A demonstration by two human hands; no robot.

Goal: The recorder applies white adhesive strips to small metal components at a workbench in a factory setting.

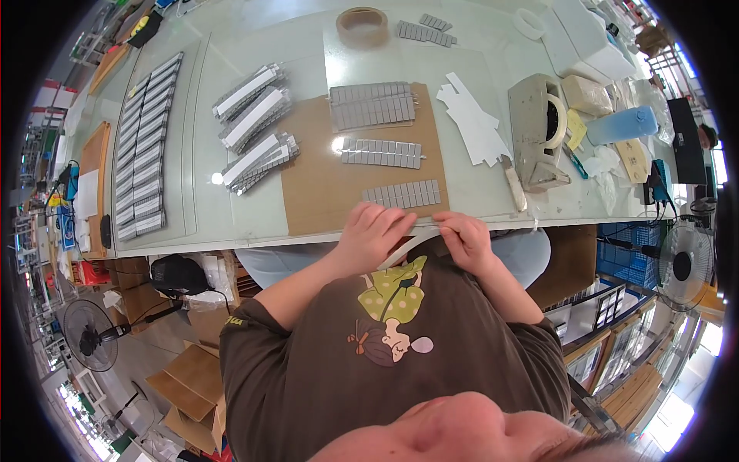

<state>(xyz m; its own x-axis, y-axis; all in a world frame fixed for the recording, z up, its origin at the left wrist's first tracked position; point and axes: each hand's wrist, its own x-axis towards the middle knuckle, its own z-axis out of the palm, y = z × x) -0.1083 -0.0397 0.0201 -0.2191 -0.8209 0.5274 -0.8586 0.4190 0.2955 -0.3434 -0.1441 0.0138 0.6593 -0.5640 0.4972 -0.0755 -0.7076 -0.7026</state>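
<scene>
At the table's front edge, my left hand [376, 235] and my right hand [465, 240] are close together. A narrow white strip [402, 250] runs between them and curves down toward my shirt; the fingertips of both hands are closed on it. Just beyond my left fingers lies a row of grey segmented pieces [402, 194] on a brown cardboard sheet [312, 192]. Farther up the cardboard are a second grey segmented strip [382, 153] and a wider block of such strips [372, 106]. What lies under my fingers is partly hidden.
Left of the cardboard are bundles of grey strips with white bands [254, 117], and long rows of strips [148, 146]. To the right are cut white paper [471, 119], a knife [513, 183], a tape dispenser [535, 135] and a blue bottle [623, 125]. A tape roll [362, 28] lies far back.
</scene>
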